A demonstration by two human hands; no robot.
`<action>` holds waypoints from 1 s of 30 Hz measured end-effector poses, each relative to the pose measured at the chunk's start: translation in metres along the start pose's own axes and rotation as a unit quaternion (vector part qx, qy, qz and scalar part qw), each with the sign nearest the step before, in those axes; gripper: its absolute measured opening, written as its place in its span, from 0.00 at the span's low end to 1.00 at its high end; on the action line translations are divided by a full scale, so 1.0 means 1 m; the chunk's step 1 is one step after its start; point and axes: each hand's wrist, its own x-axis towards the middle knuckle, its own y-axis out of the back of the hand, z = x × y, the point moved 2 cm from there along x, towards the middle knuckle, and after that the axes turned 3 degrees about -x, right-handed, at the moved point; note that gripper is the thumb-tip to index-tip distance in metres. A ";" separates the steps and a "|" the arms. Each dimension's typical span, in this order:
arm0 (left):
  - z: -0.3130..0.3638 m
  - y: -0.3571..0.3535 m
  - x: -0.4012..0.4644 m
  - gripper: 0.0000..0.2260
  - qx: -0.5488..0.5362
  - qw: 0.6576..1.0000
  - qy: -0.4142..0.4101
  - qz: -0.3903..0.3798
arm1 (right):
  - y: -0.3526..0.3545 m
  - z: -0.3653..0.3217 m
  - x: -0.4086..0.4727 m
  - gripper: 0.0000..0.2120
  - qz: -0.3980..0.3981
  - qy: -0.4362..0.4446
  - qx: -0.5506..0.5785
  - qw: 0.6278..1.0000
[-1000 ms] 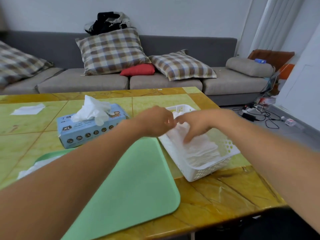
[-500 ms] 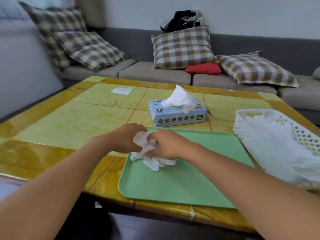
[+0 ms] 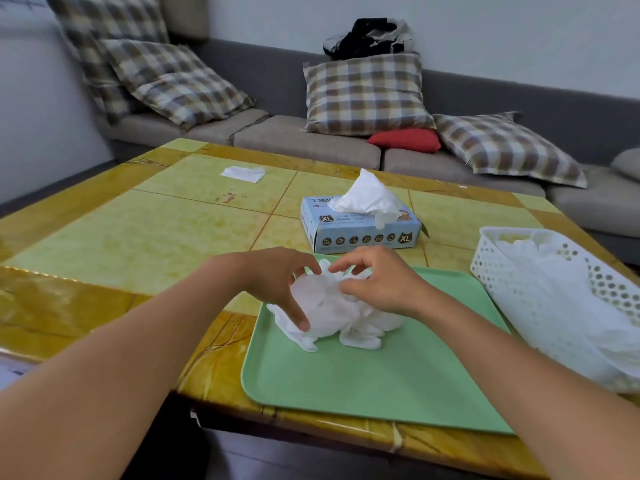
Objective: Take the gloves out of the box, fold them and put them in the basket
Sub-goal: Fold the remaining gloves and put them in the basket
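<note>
A crumpled bunch of white gloves [image 3: 329, 313] lies on the far left part of a green tray [image 3: 381, 375]. My left hand [image 3: 277, 282] holds the bunch from the left, thumb pressed onto it. My right hand [image 3: 377, 282] grips it from the right with curled fingers. Behind the tray stands the blue glove box [image 3: 360, 230], a white glove [image 3: 367, 199] sticking out of its top. At the right a white perforated basket [image 3: 491, 268] holds several white gloves [image 3: 568, 299].
A white scrap of paper [image 3: 242, 173] lies at the far left of the yellow tiled table [image 3: 138, 230]. A grey sofa [image 3: 311, 140] with checked cushions runs behind the table. The table's near edge lies just below the tray.
Both hands left the basket at the right and came to the tray's left, where they took hold of the glove bunch. My view swung left; since half a second ago the fingers have spread.
</note>
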 end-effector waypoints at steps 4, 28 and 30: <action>0.002 -0.008 0.006 0.39 0.004 0.999 -0.011 0.045 | -0.026 -0.016 0.000 0.15 -0.076 0.034 -0.124 0.989; 0.027 -0.014 0.007 0.05 -0.341 0.909 0.058 0.231 | -0.041 0.001 -0.005 0.17 0.010 -0.197 0.605 0.772; 0.025 -0.012 0.008 0.05 -0.322 0.919 0.049 0.222 | -0.038 0.005 -0.008 0.18 0.014 -0.204 0.594 0.778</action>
